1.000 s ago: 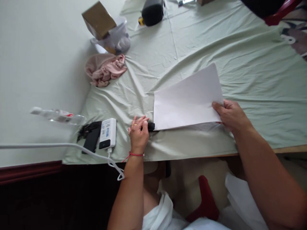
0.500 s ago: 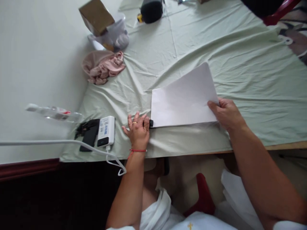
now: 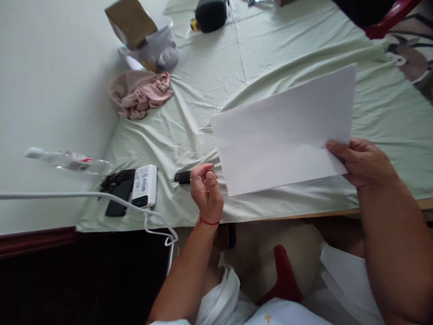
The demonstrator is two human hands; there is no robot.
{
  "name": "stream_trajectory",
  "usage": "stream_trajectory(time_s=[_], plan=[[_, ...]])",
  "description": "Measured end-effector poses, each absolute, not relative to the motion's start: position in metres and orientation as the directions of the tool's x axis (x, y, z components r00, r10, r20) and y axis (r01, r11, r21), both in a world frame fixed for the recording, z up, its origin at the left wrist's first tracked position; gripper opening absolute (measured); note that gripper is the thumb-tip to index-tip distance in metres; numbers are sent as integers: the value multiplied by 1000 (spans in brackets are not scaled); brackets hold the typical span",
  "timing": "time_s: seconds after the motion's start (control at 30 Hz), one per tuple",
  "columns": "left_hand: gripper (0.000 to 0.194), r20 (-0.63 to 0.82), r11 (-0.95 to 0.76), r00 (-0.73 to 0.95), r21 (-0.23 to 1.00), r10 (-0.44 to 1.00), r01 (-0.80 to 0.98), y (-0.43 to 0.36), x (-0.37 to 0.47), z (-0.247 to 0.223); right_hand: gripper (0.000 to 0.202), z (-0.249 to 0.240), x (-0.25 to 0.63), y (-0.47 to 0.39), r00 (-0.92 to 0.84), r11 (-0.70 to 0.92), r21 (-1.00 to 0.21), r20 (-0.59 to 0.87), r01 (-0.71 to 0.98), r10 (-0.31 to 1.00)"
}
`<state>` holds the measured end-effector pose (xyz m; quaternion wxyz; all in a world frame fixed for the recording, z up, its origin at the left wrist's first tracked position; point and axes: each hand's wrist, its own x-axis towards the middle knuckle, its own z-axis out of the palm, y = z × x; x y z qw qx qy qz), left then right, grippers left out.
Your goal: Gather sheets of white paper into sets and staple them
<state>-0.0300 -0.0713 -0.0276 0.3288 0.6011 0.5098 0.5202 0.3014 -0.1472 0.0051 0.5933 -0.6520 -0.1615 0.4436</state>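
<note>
White paper [image 3: 284, 135], perhaps more than one sheet, is tilted up over the cloth. My right hand [image 3: 367, 162] grips it by the lower right edge, thumb on top and fingers underneath. My left hand [image 3: 205, 192] is just left of the paper's lower left edge. Its fingers are loosely curled and the thumb is apart, with nothing seen between them. A small black object [image 3: 182, 177], perhaps a stapler, lies on the cloth beside and partly behind that hand, its right part hidden.
A pale green cloth [image 3: 189, 113] covers the table. At left are a white power bank [image 3: 145, 185] with a cable, a black phone [image 3: 119, 198] and a clear bottle [image 3: 71, 161]. Behind lie pink fabric [image 3: 145, 97], a plastic tub [image 3: 165, 47] with a cardboard box [image 3: 130, 22], and a black case [image 3: 211, 16].
My right hand has moved right with the paper, which is now tilted differently and apart from the black object. My left hand has lifted off that object and curled its fingers.
</note>
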Motion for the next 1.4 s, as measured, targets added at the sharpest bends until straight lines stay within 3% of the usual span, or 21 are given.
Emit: stream_trajectory(time_s=[0.13,0.27,0.37,0.5,0.67,0.77,0.87,1.03,1.23,1.33,1.4], plan=[[54,58,-55,22,993,998,-102,-76,-13,-32,35,5,313,-157,585,-246,-920,-385,-304,714],[50,-154,185,253,977,955,-104,-70,-6,-37,27,-1,317,-161,561,-222,-932,-352,-287,750],[40,-165,187,244,980,956,-71,-66,-2,-41,18,-6,315,-158,548,-173,-953,-286,-249,786],[50,-185,194,112,978,976,-80,-61,3,-41,7,-10,310,-153,544,-172,-958,-273,-230,793],[52,-196,223,174,962,965,-157,-60,4,-31,9,-8,309,-152,574,-145,-954,-276,-264,771],[51,-207,233,242,969,948,-84,-62,1,-28,9,-7,309,-151,613,-149,-954,-283,-262,738],[55,-202,218,208,975,957,-55,-61,-2,-30,13,-7,308,-150,600,-174,-951,-297,-256,743],[56,-230,253,179,961,956,-112,-57,-5,-34,22,-5,307,-150,552,-202,-914,-377,-352,743],[52,-289,364,317,908,903,-209,-56,-6,-31,24,-5,311,-153,528,-219,-905,-394,-364,752],[57,-337,396,277,898,900,-191,-51,-3,-30,28,-6,313,-156,482,-240,-910,-387,-338,786],[56,-291,331,220,928,931,-170,-45,-2,-27,29,-6,313,-156,457,-223,-922,-354,-316,816]])
